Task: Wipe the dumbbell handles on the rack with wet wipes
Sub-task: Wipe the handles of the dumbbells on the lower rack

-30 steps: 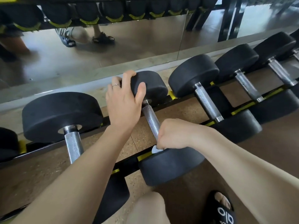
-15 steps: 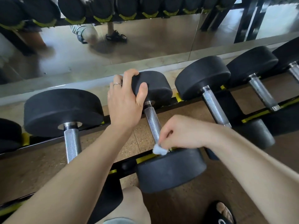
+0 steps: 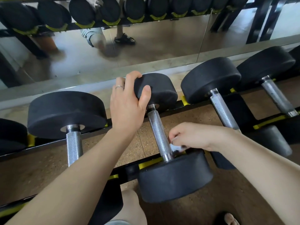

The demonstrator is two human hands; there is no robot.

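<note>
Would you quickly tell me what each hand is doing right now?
Left hand: grips the far head of the middle dumbbell.
Right hand: pinches a wet wipe against the handle, near its lower end.

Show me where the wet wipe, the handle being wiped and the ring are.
wet wipe (image 3: pixel 176 147), head view, white wad under the right fingers.
handle (image 3: pixel 158 130), head view, bare knurled middle.
ring (image 3: pixel 119 87), head view, band on a left finger.
</note>
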